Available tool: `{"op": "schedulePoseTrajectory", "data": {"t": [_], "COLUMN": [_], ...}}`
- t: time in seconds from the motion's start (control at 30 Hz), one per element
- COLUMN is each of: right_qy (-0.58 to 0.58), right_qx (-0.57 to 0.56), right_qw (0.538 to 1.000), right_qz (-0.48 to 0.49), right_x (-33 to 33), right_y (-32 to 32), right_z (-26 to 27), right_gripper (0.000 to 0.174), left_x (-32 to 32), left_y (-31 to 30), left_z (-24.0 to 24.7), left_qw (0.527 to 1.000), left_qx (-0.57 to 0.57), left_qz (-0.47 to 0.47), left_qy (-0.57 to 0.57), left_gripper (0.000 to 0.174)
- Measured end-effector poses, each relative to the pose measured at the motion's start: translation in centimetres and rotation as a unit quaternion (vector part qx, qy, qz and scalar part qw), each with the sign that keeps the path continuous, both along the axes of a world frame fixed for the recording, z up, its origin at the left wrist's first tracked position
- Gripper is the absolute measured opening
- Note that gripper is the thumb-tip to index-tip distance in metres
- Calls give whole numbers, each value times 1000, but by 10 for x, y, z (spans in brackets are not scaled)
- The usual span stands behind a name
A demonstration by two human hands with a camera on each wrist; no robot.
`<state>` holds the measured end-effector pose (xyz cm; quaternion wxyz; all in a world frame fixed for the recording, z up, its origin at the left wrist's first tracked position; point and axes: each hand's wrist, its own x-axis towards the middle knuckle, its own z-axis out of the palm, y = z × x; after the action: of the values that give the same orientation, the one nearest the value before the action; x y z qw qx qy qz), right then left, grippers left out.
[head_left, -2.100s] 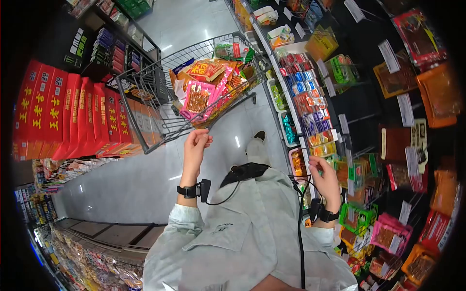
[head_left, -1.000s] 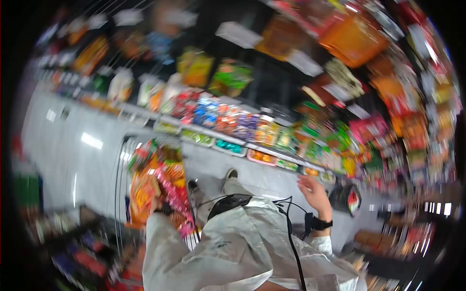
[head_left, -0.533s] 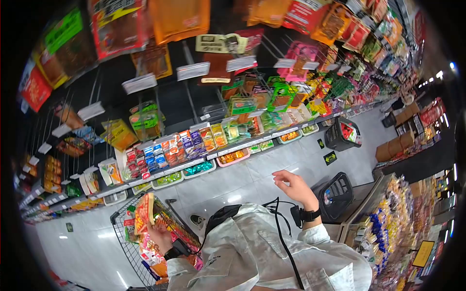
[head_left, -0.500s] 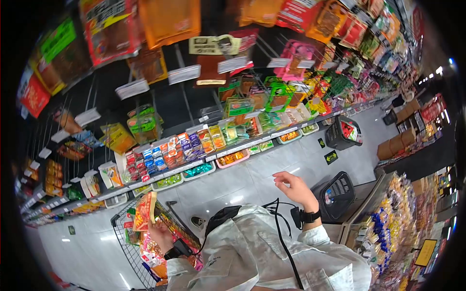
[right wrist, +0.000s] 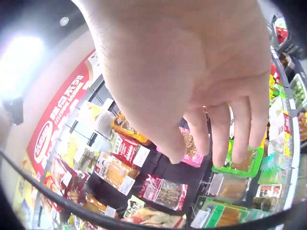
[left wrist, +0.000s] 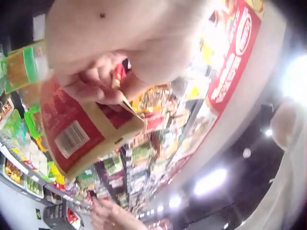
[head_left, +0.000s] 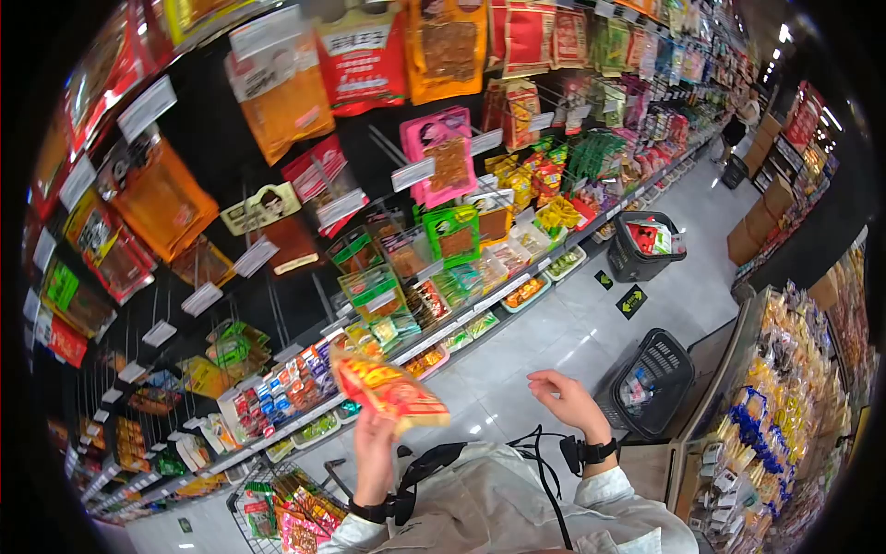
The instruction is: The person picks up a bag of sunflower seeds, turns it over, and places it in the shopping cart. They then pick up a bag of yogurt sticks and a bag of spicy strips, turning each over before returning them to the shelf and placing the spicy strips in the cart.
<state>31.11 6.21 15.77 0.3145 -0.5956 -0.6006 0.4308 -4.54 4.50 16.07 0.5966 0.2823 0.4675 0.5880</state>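
Note:
My left hand (head_left: 374, 452) grips a red and yellow snack bag (head_left: 392, 392) by its edge, raised in front of the lower shelf. In the left wrist view, the back of the snack bag (left wrist: 76, 132) shows a white barcode label, and the curled fingers (left wrist: 98, 79) hold its top. My right hand (head_left: 570, 406) hovers over the floor with relaxed fingers and holds nothing. The right wrist view has that hand (right wrist: 192, 72) with its fingers extended in front of hanging snack packs. Below my left forearm, the shopping cart (head_left: 242, 506) contains several snack bags (head_left: 309, 528).
A shelf wall with hanging packs, such as a pink pack (head_left: 438, 157) and a green pack (head_left: 452, 235), runs along the left and front. Two black baskets stand on the aisle floor, one nearer (head_left: 657, 374) and one farther (head_left: 632, 263). A candy display (head_left: 766, 415) flanks the right.
The view has swung from the cart toward the shelf and along the aisle. My left hand took the snack bag from the cart and raised it toward the shelf. My right hand stays relaxed.

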Motion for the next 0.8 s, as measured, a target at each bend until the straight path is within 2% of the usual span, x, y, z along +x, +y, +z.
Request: {"op": "schedulePoseTrajectory", "data": {"t": [0.03,0.1,0.2,0.23,0.33,0.43,0.47,0.57,0.6,0.73,0.77,0.8], "right_qy": [19,140,288,331,519,456,413,394,388,332,300,288], "right_qx": [-6,-21,-31,-33,-32,27,31,73,77,74,58,60], "right_qw": [1000,990,957,943,854,889,905,894,893,895,905,905], "right_qz": [-4,-11,-9,-6,-5,-39,-93,-200,-216,-289,-297,-307], "right_x": [7,20,39,45,67,82,81,94,99,120,126,131], "right_y": [3,12,21,24,26,44,50,65,71,98,107,118], "right_z": [3,-6,3,7,-4,5,19,23,26,29,31,31], "right_gripper": [33,44,61,67,75,80,88,84,80,61,59,56], "left_x": [20,54,83,92,121,147,156,185,193,229,241,257], "left_y": [8,28,61,75,113,156,169,208,222,266,274,281], "left_z": [3,15,52,58,73,56,42,39,30,40,45,21], "left_qw": [997,974,890,870,812,749,744,745,737,724,746,778], "left_qx": [39,115,191,211,239,279,277,255,287,299,236,210], "left_qz": [-61,-184,-367,-408,-507,-558,-565,-572,-557,-565,-583,-575], "left_qy": [24,69,192,182,164,224,227,231,254,260,218,139], "left_gripper": [30,34,40,41,42,39,37,36,41,65,69,74]}}
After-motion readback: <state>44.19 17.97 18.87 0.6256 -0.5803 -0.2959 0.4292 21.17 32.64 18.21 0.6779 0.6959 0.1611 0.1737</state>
